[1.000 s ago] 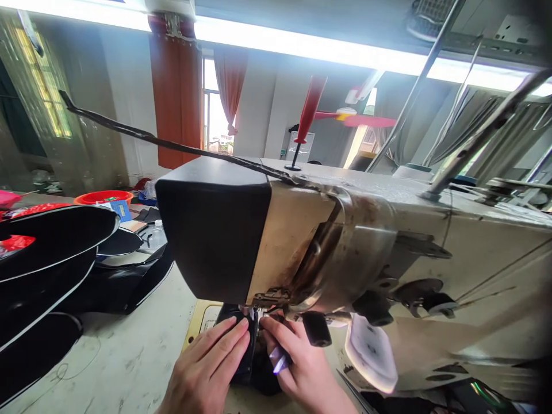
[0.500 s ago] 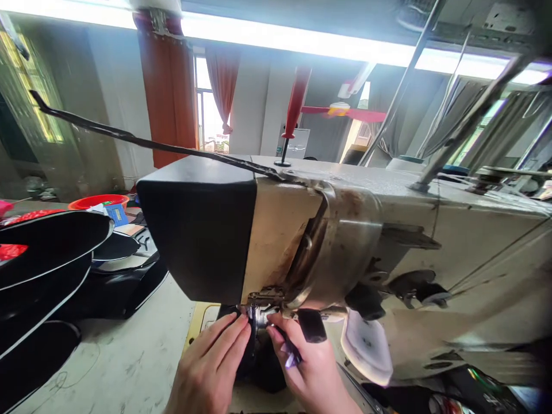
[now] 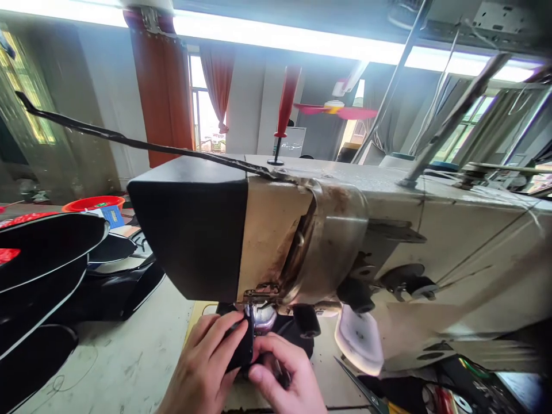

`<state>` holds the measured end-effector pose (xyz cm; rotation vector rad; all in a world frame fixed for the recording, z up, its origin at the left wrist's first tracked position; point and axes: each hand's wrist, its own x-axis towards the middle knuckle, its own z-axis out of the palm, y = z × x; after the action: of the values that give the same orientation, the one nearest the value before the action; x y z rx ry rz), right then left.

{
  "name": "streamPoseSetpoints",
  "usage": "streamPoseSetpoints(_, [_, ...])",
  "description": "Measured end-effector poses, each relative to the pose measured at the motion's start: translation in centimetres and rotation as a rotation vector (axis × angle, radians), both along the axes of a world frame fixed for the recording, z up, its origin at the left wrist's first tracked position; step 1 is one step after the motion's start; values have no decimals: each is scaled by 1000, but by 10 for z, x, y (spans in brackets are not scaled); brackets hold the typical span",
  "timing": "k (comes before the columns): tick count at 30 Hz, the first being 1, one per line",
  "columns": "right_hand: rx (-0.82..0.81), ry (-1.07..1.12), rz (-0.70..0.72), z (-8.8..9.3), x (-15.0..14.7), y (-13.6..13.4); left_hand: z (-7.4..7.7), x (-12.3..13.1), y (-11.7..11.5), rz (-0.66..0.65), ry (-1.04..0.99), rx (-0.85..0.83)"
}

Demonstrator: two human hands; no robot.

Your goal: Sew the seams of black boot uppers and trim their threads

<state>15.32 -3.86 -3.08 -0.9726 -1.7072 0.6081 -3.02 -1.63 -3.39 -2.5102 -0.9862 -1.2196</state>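
While the left hand (image 3: 207,356) lays its fingers straight along the black piece (image 3: 245,347), seemingly to steady it, the right hand (image 3: 288,368) curls against its right edge, perhaps as a guide; whether either pinches it, I can't tell. It lies between both sets of fingertips, just below the sewing machine's head (image 3: 190,230).

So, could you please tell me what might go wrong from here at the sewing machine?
The left hand has its fingertips close to the metal parts under the head of the sewing machine, so they could be pinched if it runs. Both hands are at the black material; an uneven pull might skew it. To the right of the right hand, a pointed blade lies bare, and might scratch it.
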Motion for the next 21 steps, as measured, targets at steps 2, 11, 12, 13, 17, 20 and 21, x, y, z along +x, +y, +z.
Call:
streamPoseSetpoints(2, [-110, 150, 19, -6, -11, -1, 2, -3, -3, -19, -31, -79])
streamPoseSetpoints(11, [-382, 598, 36, -47, -42, 1, 24, -13, -14, -140, -134, -185])
streamPoseSetpoints(12, [-386, 623, 26, -48, -44, 1, 24, -12, -15, -160, -136, -194])
streamPoseSetpoints(13, [-384, 638, 11, -46, -46, 0, 25, -11, -17, -173, -134, -201])
streamPoseSetpoints(17, [-385, 613, -54, -27, -52, -6, 20, -2, -24, -73, -107, -69])
streamPoseSetpoints(20, [-395, 583, -88, -14, -52, -11, 12, 4, -29, 83, -69, 140])
streamPoseSetpoints(21, [-394, 572, -91, -11, -51, -13, 9, 6, -30, 109, -56, 188])
